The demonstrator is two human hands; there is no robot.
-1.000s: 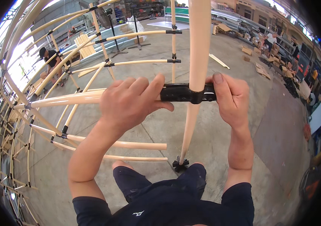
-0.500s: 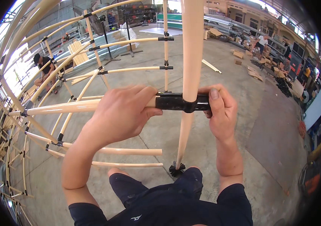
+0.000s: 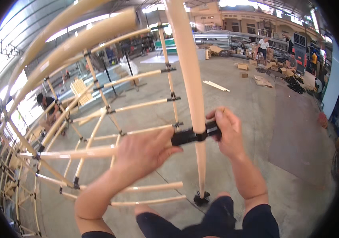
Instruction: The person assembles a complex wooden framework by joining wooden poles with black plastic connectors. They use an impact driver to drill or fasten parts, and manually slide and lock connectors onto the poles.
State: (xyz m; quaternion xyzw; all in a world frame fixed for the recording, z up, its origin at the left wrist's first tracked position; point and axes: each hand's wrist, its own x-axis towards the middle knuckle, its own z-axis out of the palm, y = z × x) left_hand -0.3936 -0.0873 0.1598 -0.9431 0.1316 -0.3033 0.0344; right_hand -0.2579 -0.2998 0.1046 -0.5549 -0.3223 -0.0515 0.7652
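A black pipe joint sits around a tall beige upright pole and points left and right of it. My left hand is closed around the end of a horizontal beige tube, with thumb and fingertips at the joint's left end. The meeting of tube and joint is partly hidden by that hand. On the other side, my right hand pinches the joint's right end between thumb and fingers. At the pole's bottom is a black, spiky-looking foot on the floor.
A frame of beige tubes with black joints fills the left side. Two lower tubes end near my knees. Loose tubes lie on the concrete floor, a brown sheet to the right. People work at far left and far right.
My view has shifted, so the joint and both hands sit lower in the picture and the pole leans more. Both hands keep their grip; the left is blurred by motion.
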